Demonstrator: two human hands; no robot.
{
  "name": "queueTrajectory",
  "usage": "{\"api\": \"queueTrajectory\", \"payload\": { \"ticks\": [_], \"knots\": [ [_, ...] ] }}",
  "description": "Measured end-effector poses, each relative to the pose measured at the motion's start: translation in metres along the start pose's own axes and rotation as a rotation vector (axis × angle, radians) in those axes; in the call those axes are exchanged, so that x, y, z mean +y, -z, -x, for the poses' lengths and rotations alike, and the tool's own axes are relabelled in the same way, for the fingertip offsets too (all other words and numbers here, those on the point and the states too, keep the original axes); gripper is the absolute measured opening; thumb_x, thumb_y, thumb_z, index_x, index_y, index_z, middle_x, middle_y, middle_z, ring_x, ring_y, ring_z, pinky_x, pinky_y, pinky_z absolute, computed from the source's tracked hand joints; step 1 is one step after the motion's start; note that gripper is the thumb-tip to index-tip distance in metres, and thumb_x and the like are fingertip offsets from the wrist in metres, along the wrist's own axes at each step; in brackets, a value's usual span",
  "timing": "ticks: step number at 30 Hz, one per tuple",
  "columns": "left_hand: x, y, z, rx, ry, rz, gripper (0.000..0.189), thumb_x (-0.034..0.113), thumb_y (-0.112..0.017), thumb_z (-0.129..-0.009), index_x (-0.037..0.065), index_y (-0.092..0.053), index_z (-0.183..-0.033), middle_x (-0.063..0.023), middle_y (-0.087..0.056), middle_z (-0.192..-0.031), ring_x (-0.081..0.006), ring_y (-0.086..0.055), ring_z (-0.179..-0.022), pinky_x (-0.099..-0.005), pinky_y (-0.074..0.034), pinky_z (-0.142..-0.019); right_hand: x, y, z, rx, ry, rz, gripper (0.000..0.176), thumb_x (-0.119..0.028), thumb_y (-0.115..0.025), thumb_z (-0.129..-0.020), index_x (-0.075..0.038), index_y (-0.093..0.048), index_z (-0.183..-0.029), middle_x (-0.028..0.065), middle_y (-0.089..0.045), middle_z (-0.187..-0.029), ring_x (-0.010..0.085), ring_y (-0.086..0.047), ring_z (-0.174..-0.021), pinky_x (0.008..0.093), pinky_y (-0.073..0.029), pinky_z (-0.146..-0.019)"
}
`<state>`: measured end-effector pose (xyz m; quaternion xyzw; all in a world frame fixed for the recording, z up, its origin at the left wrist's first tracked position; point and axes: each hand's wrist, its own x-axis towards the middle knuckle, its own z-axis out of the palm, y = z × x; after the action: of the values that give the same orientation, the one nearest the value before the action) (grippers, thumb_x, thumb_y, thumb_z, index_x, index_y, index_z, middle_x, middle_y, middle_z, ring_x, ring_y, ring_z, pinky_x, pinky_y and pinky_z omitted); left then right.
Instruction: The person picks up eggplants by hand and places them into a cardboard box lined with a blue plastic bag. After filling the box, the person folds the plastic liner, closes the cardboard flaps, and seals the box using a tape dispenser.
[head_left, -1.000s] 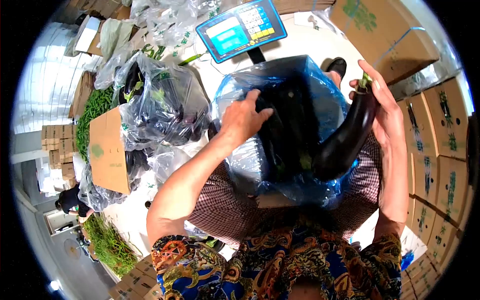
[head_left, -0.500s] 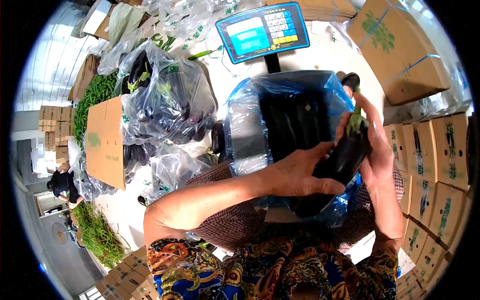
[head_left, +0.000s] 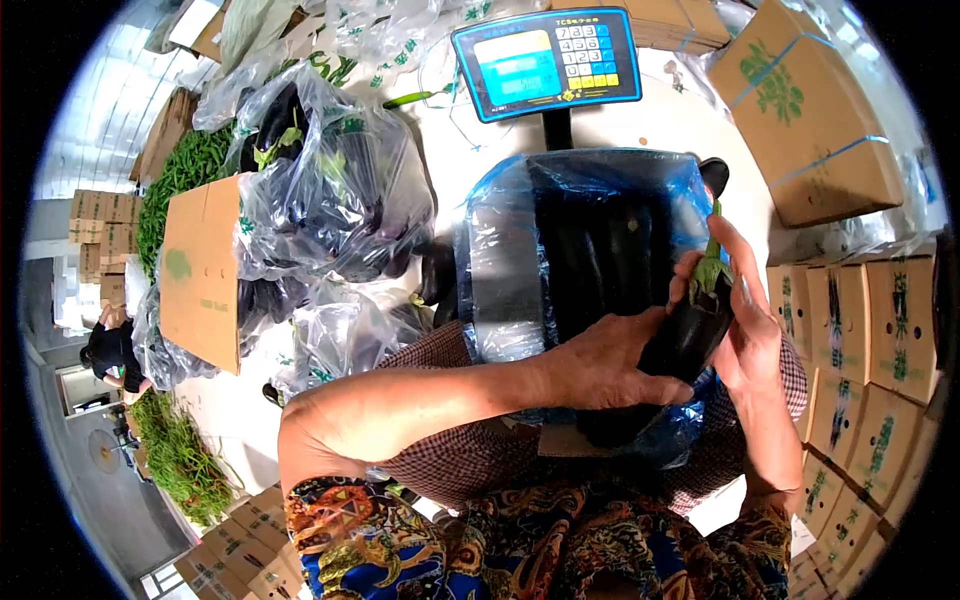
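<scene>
A dark eggplant (head_left: 688, 335) with a green stem lies between my two hands, above the near right part of a box lined with blue plastic (head_left: 500, 310). My left hand (head_left: 610, 362) wraps round its lower body, thumb across the near side. On the right, my right hand (head_left: 748, 325) grips the stem end, fingers behind the green cap. Several more eggplants (head_left: 590, 250) lie lengthwise inside the liner. Directly beyond the box stands a scale display (head_left: 548, 62) with a keypad and lit screen.
Clear plastic bags of eggplants (head_left: 330, 190) stand at the left beside a cardboard flap (head_left: 200, 275). Green peppers (head_left: 185, 180) are heaped behind. Stacked cartons (head_left: 845, 340) line the right side, and a strapped carton (head_left: 800, 120) stands at the upper right. A person (head_left: 112, 355) bends at the far left.
The view has shifted slightly, moving the scale and box a little to the right in the picture. Both hands keep their hold on the eggplant, with little other movement.
</scene>
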<state>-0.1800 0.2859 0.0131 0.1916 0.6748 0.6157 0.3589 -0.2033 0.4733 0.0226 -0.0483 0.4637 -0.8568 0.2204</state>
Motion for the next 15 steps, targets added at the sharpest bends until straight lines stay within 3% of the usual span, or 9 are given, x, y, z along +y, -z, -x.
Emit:
{"api": "queueTrajectory", "payload": {
  "ticks": [5, 7, 8, 9, 10, 13, 15],
  "knots": [
    [0.007, 0.012, 0.006, 0.157, 0.019, -0.154, 0.067, 0.044, -0.07, -0.076, -0.004, -0.047, -0.115, -0.0222, -0.064, -0.097, -0.0393, -0.064, -0.09, -0.0413, -0.051, -0.082, -0.003, -0.013, -0.01, 0.137, 0.052, -0.069, 0.073, -0.048, -0.049, -0.095, -0.011, -0.019, -0.15, 0.0235, -0.041, -0.138, 0.0304, -0.052, -0.115, 0.0396, -0.042, -0.1],
    [0.007, 0.019, 0.01, 0.253, -0.034, -0.157, 0.066, 0.045, -0.07, -0.076, -0.005, -0.049, -0.114, -0.0223, -0.063, -0.096, -0.0352, -0.065, -0.089, -0.0399, -0.051, -0.082, -0.003, -0.011, -0.014, 0.124, 0.05, -0.048, 0.075, -0.047, -0.051, -0.094, -0.007, -0.019, -0.15, 0.0218, -0.041, -0.139, 0.028, -0.05, -0.118, 0.0358, -0.041, -0.099],
    [0.008, 0.025, 0.014, 0.248, 0.009, -0.069, 0.071, 0.041, -0.073, -0.075, 0.0, -0.048, -0.127, -0.0188, -0.061, -0.113, -0.0274, -0.058, -0.109, -0.0372, -0.045, -0.095, -0.006, -0.004, -0.013, 0.076, -0.005, 0.0, 0.076, -0.047, -0.052, -0.094, -0.005, -0.02, -0.149, 0.0209, -0.041, -0.14, 0.0266, -0.05, -0.118, 0.0344, -0.042, -0.098],
    [0.005, 0.031, 0.016, 0.306, -0.15, -0.024, 0.069, 0.046, -0.068, -0.078, -0.004, -0.048, -0.121, -0.0195, -0.063, -0.101, -0.0301, -0.062, -0.098, -0.0382, -0.05, -0.088, 0.003, 0.024, -0.013, -0.055, -0.029, -0.001, 0.061, -0.037, -0.047, -0.098, -0.002, -0.029, -0.145, 0.0219, -0.044, -0.137, 0.0279, -0.048, -0.122, 0.0378, -0.04, -0.1],
    [0.017, 0.038, 0.023, 0.333, -0.129, 0.044, 0.069, 0.044, -0.069, -0.078, -0.002, -0.047, -0.124, -0.0174, -0.063, -0.102, -0.0287, -0.061, -0.098, -0.0367, -0.05, -0.089, 0.004, 0.015, -0.016, -0.007, -0.081, 0.032, 0.049, -0.026, -0.047, -0.099, 0.0, -0.038, -0.139, 0.0185, -0.052, -0.129, 0.0235, -0.054, -0.114, 0.0328, -0.042, -0.096],
    [0.046, 0.073, 0.056, 0.545, 0.027, 0.017, 0.052, 0.038, -0.074, -0.077, 0.003, -0.058, -0.113, -0.0107, -0.066, -0.094, -0.0203, -0.064, -0.084, -0.0334, -0.051, -0.084, 0.016, 0.018, -0.021, 0.023, -0.215, 0.492, 0.038, -0.016, -0.053, -0.096, 0.0, -0.049, -0.131, 0.0132, -0.058, -0.122, 0.0211, -0.06, -0.104, 0.0304, -0.047, -0.089],
    [0.039, 0.098, 0.077, 0.715, -0.085, -0.058, 0.045, 0.032, -0.075, -0.077, 0.004, -0.06, -0.11, -0.0092, -0.066, -0.096, -0.0187, -0.063, -0.085, -0.033, -0.049, -0.085, 0.026, 0.015, -0.028, -0.033, -0.247, 0.868, 0.035, -0.015, -0.057, -0.094, -0.001, -0.054, -0.126, 0.012, -0.06, -0.117, 0.0203, -0.062, -0.1, 0.0303, -0.049, -0.086]
  ]
}}
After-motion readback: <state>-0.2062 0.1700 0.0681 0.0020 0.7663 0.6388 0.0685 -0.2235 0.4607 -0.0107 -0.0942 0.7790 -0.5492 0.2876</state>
